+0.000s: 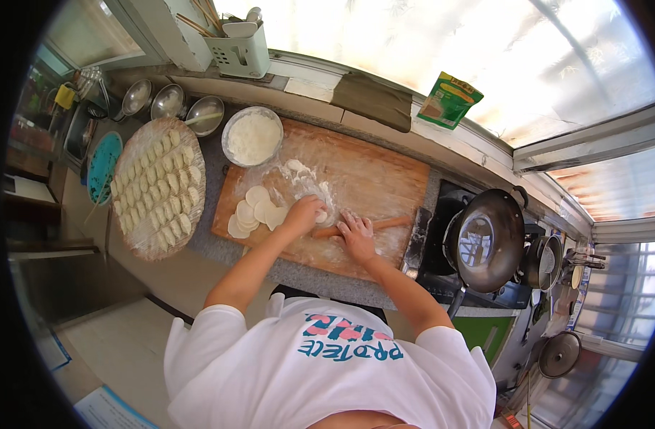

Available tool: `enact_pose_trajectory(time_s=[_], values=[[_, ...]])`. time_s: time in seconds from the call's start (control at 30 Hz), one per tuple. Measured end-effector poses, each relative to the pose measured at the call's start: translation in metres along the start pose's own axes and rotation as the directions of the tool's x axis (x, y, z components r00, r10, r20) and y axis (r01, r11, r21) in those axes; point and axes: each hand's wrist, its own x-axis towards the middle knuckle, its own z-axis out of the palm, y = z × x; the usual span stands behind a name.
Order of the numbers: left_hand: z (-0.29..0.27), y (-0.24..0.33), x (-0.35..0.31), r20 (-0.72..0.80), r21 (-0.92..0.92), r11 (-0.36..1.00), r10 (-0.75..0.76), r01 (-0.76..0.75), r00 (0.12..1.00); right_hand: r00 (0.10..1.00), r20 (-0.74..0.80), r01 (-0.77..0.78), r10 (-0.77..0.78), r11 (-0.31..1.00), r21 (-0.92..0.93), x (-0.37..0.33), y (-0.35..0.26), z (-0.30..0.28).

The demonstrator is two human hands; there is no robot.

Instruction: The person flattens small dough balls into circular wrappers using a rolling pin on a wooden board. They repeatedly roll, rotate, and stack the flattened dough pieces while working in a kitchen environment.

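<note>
Over the floured wooden board point(384, 168), my left hand point(307, 211) is closed, its fingertips pinching a small white dough round point(321, 215). My right hand point(357, 234) lies across a wooden rolling pin point(392, 223), palm down with fingers spread and stretched out. The pin's left end reaches under or beside the dough, close to my left hand. Left of that hand, several thin dough wrappers point(246, 213) overlap in a loose pile. Loose flour and bits of dough point(296, 168) are scattered beyond my fingers. A metal bowl of flour point(252, 136) stands at the board's far left corner.
At left, a round tray point(130, 239) carries rows of dumplings, with metal bowls point(168, 101) behind and a teal basin point(104, 166) beside it. A cleaver-like dark blade point(416, 236) lies at the board's right edge. Farther right is a wok point(488, 243); a green packet point(449, 100) rests on the sill.
</note>
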Motion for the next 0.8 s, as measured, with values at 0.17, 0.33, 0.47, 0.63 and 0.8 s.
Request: enact_pose_trajectory(time_s=[0.17, 0.33, 0.47, 0.63, 0.8], values=[[-0.001, 0.008, 0.004, -0.048, -0.046, 0.995, -0.091, 0.089, 0.995, 0.995, -0.032, -0.097, 0.095, 0.991, -0.088, 0.037, -0.009, -0.012], [-0.001, 0.013, 0.017, -0.052, -0.096, 0.946, -0.314, 0.308, 0.948, 0.991, -0.054, -0.126, 0.122, 0.990, -0.071, 0.075, -0.004, -0.020], [0.014, 0.011, 0.007, -0.041, 0.072, 0.979, -0.189, 0.192, 0.981, 0.997, 0.008, -0.077, 0.078, 0.993, -0.093, 0.012, -0.013, -0.007], [0.013, 0.010, 0.005, 0.183, 0.092, 0.980, 0.157, -0.176, 0.970, 0.997, 0.025, -0.066, 0.069, 0.993, -0.097, -0.013, -0.023, -0.013], [0.004, 0.008, 0.007, -0.100, -0.143, 0.978, -0.169, 0.154, 0.980, 0.988, -0.019, -0.154, 0.153, 0.984, -0.093, 0.063, -0.005, -0.012]])
